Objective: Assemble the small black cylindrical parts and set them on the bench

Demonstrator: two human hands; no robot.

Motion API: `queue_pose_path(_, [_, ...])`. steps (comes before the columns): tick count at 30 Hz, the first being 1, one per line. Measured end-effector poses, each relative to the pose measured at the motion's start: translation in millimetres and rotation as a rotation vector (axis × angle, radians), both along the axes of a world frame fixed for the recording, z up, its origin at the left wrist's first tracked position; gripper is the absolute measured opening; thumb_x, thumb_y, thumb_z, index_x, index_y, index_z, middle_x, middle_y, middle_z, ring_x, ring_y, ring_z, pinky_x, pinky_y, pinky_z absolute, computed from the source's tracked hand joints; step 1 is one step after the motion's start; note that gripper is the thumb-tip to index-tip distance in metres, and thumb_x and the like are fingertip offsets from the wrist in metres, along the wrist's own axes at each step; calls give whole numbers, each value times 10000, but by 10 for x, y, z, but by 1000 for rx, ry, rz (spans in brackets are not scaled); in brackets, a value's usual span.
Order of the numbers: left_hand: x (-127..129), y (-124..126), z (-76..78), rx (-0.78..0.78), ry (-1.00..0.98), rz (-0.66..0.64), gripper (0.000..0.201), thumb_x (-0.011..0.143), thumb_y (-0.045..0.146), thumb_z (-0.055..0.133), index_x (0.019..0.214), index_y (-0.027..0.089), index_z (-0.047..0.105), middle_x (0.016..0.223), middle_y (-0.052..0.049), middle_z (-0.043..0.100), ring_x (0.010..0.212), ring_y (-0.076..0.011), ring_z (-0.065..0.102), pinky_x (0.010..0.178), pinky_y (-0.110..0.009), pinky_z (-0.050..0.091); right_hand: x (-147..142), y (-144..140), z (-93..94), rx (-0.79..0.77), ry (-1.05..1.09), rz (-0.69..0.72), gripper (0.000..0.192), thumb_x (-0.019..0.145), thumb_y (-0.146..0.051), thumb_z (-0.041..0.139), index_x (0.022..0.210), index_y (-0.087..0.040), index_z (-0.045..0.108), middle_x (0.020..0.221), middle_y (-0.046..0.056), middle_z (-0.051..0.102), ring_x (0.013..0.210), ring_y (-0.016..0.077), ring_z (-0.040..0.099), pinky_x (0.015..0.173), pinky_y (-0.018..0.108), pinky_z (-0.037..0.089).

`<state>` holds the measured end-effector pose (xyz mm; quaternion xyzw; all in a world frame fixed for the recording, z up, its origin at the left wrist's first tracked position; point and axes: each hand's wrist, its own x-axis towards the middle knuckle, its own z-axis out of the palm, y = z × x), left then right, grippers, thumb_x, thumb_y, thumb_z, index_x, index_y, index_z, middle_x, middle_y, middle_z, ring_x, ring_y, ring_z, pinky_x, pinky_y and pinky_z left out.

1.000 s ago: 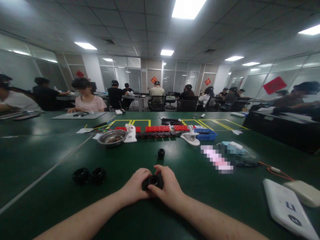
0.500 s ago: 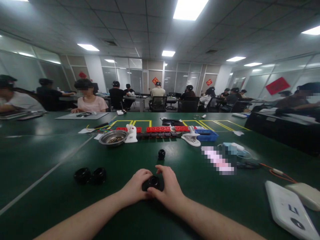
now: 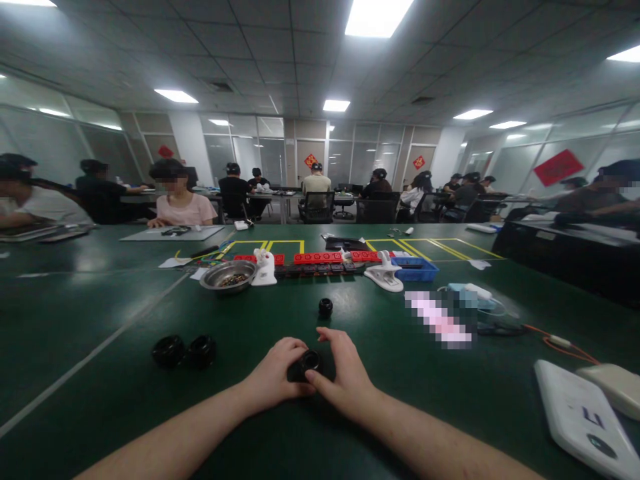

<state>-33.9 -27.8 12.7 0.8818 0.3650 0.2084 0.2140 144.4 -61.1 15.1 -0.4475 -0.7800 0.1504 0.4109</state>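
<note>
Between my hands, low over the green table, is a glossy black round part (image 3: 311,361) with a hollow opening facing up. My left hand (image 3: 274,375) wraps it from the left, thumb along its near side. From the right, my right hand (image 3: 347,373) curves about the same part, its thumb on the near rim and its index finger raised off it. The undersides of the fingers are hidden. A smaller black round part (image 3: 325,307) stands beyond my hands. To the left sit two more, a wide black part (image 3: 169,351) and a black part (image 3: 202,351) close beside it.
Farther back are a metal bowl (image 3: 229,276) of small pieces, a white clamp stand (image 3: 263,268), a red strip (image 3: 323,258), a white clip (image 3: 385,275) and a blue tray (image 3: 415,269). A white phone-like device (image 3: 583,417) lies at right. Several people sit beyond.
The whole view has shifted slightly. My hands still surround the black part; my right thumb has drawn a little to the right along its near rim.
</note>
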Motion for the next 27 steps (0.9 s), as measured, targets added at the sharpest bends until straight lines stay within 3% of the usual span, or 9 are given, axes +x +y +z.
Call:
queue_pose_path(5, [-17, 40, -82, 33, -13, -2, 385, 622, 370, 686, 946, 198, 568, 1006, -51, 518, 951, -235, 465, 840, -357, 396, -59, -1, 4, -27, -45, -6, 542, 672, -197, 564, 1179, -186, 374, 973, 62, 545, 970, 228, 472, 910, 442, 331])
queue_pose_path(10, [-42, 39, -108, 31, -2, 11, 441, 632, 389, 676, 996, 174, 551, 1047, -75, 510, 996, -253, 448, 880, -378, 371, -51, -9, 2, 28, -93, 130, 678, 647, -115, 482, 1275, -189, 238, 1243, 92, 421, 1193, 247, 311, 1019, 512, 117])
queue_pose_path(12, [-39, 29, -85, 29, 10, 3, 410, 636, 403, 671, 962, 176, 566, 1044, -76, 511, 990, -254, 453, 876, -376, 375, -48, 1, -12, 18, -82, 79, 669, 663, -162, 520, 1272, -174, 243, 1255, 107, 396, 1199, 256, 296, 1017, 503, 141])
queue_pose_path(15, [-24, 15, -48, 34, 21, 3, 361, 639, 397, 669, 918, 187, 580, 1019, -64, 519, 964, -245, 465, 849, -364, 393, -54, 17, -26, -10, -43, -12, 642, 672, -246, 585, 1240, -165, 296, 1134, 104, 464, 1103, 248, 391, 968, 462, 270])
queue_pose_path(19, [-4, 17, -39, 23, 26, 5, 316, 643, 357, 666, 902, 198, 581, 1012, -54, 521, 954, -237, 472, 838, -356, 400, -53, -2, 7, -51, -40, -25, 619, 648, -262, 624, 1201, -169, 362, 1020, 79, 504, 978, 233, 458, 884, 422, 366])
queue_pose_path(21, [2, 25, -46, 11, 24, 10, 359, 640, 345, 670, 954, 207, 568, 1027, -53, 518, 966, -239, 468, 852, -363, 394, -34, -20, 43, -61, -58, 29, 592, 672, -212, 578, 1217, -179, 350, 1022, 68, 522, 993, 224, 453, 929, 439, 323])
queue_pose_path(24, [2, 30, -45, -3, 21, 22, 450, 639, 385, 671, 1028, 200, 540, 1049, -66, 512, 992, -251, 459, 878, -381, 378, 12, -31, 84, -50, -100, 155, 646, 657, -110, 499, 1263, -191, 287, 1173, 70, 476, 1137, 223, 364, 1020, 477, 163])
queue_pose_path(27, [-3, 12, -12, -24, 26, 26, 418, 659, 433, 647, 995, 200, 559, 1067, -69, 506, 1006, -255, 456, 883, -387, 379, 37, -19, 75, -46, -107, 161, 689, 643, -139, 526, 1275, -189, 258, 1274, 90, 388, 1206, 247, 288, 1027, 501, 104])
